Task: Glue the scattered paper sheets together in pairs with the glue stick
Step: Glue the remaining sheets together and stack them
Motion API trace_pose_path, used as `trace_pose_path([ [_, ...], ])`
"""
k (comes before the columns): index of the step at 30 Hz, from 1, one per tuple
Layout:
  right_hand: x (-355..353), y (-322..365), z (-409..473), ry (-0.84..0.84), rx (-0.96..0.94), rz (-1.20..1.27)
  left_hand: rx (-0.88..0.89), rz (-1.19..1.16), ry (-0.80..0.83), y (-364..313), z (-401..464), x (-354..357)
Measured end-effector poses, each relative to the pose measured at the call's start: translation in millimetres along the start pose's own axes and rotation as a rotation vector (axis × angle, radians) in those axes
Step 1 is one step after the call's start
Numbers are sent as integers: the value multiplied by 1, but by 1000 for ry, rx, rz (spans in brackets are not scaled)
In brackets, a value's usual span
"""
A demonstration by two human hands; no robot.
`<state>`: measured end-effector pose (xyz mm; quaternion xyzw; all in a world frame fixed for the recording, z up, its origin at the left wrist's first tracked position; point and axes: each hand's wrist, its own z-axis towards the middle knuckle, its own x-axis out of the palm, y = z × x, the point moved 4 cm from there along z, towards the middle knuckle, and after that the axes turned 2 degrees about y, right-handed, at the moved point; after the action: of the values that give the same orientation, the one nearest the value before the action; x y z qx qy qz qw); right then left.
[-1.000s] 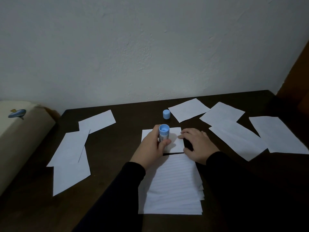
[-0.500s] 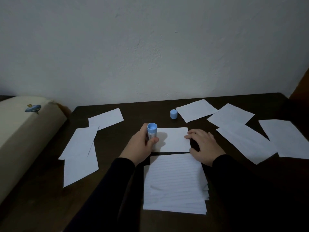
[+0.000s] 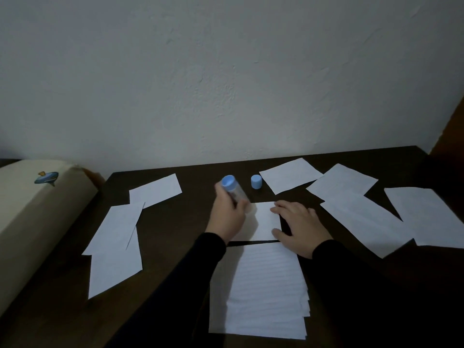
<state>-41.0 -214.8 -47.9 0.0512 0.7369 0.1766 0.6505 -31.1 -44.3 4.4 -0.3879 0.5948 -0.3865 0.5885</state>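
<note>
Left hand (image 3: 227, 217): holds the glue stick (image 3: 234, 190), tilted, at the left edge of the small sheet (image 3: 263, 222).
Right hand (image 3: 298, 228): flat and open, pressing the sheet so it can't slide.
Cap (image 3: 256, 181): off, standing on the far table (image 3: 200, 187).
Stack (image 3: 266, 292): near, waiting.
Change: the glue stick was standing up; now it leans.

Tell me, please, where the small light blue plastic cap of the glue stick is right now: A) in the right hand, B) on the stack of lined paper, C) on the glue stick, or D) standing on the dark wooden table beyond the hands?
D: the small light blue plastic cap stands alone on the dark wooden table, beyond the left hand gripping the glue stick.
</note>
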Motion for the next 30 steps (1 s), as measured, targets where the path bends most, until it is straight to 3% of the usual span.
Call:
trace_pose_path([
  [7, 0, -2, 0, 12, -10, -1, 148, 228, 44, -12, 27, 53],
  [14, 1, -1, -1, -34, -10, 1, 191, 290, 101, -9, 34, 48],
  [23, 2, 1, 1, -27, 22, 4, 15, 326, 15, 9, 35, -8],
  [30, 0, 2, 4, -18, 31, -32, -19, 245, -131, 17, 24, -33],
])
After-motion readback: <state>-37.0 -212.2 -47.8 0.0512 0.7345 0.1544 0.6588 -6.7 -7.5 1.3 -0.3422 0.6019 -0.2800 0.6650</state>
